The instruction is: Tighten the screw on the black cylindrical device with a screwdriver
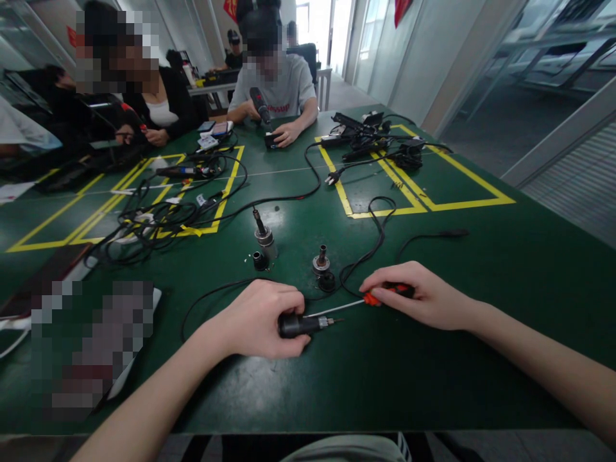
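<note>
Near the front of the green table, my left hand (262,317) is closed round a black cylindrical tool body (291,326), whose narrow metal end points right. Closed on the red and black handle of a screwdriver (369,298) is my right hand (421,295). The screwdriver's thin shaft runs left to the upper side of the black body; its tip is hidden by my left fingers. Beyond my hands stand a silver motor-like cylinder (265,242) with a black cap (260,260) by it, and a flanged metal part (321,262) with a black ring-shaped piece (326,281).
Black cable (378,237) winds past the loose parts. Tangled cords (144,224) lie at left, more black tools (360,135) at back right. A phone-like slab (137,350) lies left of my arm. Across the table a person (283,86) holds a power drill (260,106).
</note>
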The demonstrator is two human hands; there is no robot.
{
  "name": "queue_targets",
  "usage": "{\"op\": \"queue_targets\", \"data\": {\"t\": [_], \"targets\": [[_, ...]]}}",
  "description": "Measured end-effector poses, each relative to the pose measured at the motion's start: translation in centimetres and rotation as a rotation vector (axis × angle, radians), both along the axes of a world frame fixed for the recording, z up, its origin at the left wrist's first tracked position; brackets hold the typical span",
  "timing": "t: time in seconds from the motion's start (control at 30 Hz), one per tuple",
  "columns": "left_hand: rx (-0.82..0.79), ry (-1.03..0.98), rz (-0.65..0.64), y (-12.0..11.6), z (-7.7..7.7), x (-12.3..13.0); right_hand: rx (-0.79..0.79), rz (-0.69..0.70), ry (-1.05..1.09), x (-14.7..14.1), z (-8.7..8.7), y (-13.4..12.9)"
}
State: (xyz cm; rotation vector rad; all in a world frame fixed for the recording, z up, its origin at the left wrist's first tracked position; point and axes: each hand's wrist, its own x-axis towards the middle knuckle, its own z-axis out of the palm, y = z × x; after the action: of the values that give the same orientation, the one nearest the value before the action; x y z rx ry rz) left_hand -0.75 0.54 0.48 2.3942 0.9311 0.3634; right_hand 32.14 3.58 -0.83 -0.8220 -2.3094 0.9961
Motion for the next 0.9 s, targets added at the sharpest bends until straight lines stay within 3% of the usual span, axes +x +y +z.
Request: {"op": "queue_targets", "data": {"t": [0.47,0.9], "targets": [[0.000,0.009,0.000,0.01,0.00,0.04,0.096,0.100,-0.005,-0.20,0.01,-0.08],[0.007,0.013,0.002,-0.04,0.14,0.00,0.070,0.141,-0.021,-0.02,0.46,-0.22]]}}
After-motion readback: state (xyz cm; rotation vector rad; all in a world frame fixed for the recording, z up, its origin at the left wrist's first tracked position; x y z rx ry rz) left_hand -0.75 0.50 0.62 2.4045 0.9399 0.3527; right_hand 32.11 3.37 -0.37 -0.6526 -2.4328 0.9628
